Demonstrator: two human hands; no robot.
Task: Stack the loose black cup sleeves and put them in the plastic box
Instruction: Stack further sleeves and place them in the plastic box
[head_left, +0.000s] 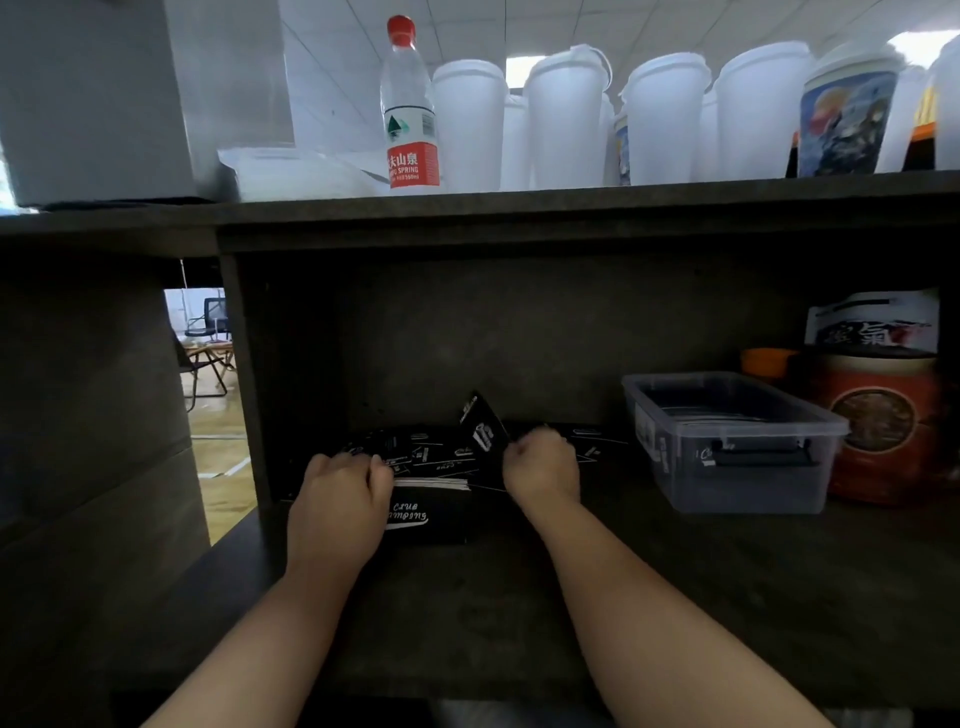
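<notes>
Shelf: a dark wooden cubby (519, 332) under a top board, side wall at left, bare board in front of the hands.
Right hand: the right hand (543, 467) has its fingers curled, pinching one black sleeve (485, 428) that stands tilted above the pile.
Left hand: the left hand (340, 501) curls its fingers over the edge of a gathered stack (431, 506), white edges showing.
Loose sleeves: more black cup sleeves (415, 449) lie scattered flat behind both hands, near the back wall.
Plastic box: the clear plastic box (737, 467) sits lidless to the right, apart from the pile, with sleeves already inside.
Right edge: an orange tin (883, 431) just beside the box.
Top board: white cups (566, 119) and a water bottle (408, 109).
</notes>
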